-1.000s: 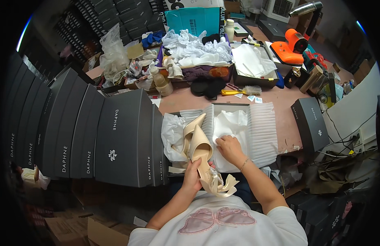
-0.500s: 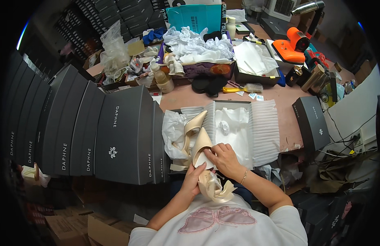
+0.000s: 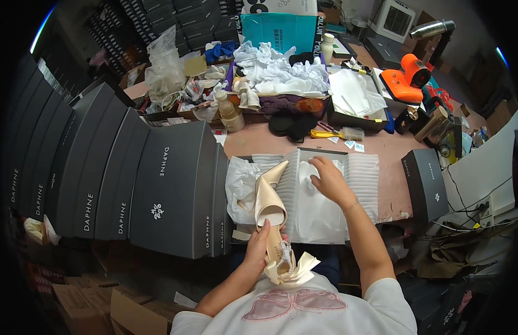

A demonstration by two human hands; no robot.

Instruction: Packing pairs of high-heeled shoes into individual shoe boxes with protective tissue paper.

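Note:
My left hand [image 3: 259, 245] is closed round a cream pointed-toe shoe [image 3: 271, 202]. Its toe points away from me, and a satin bow and a beaded strap hang at the heel end near my shirt. Over the white tissue paper [image 3: 320, 215] in the open shoebox [image 3: 332, 242], my right hand [image 3: 331, 181] reaches with thumb and fingers apart. A small crumpled paper wad [image 3: 311, 183] lies just by its thumb; I cannot tell whether they touch. The matching cream shoe [image 3: 277, 173] rests in the left part of the box, partly hidden behind the held one.
Dark shoeboxes [image 3: 169, 190] stand in a row on the left, and another dark box [image 3: 425, 180] sits at the right. Beyond the open box lie a yellow-handled brush [image 3: 337, 133], black pads [image 3: 292, 125], a bottle [image 3: 230, 111] and a carton of crumpled paper [image 3: 281, 72].
My right hand has left the shoe's opening and moved away from me, to the paper wad in the box. The left hand still holds the shoe, now turned more upright.

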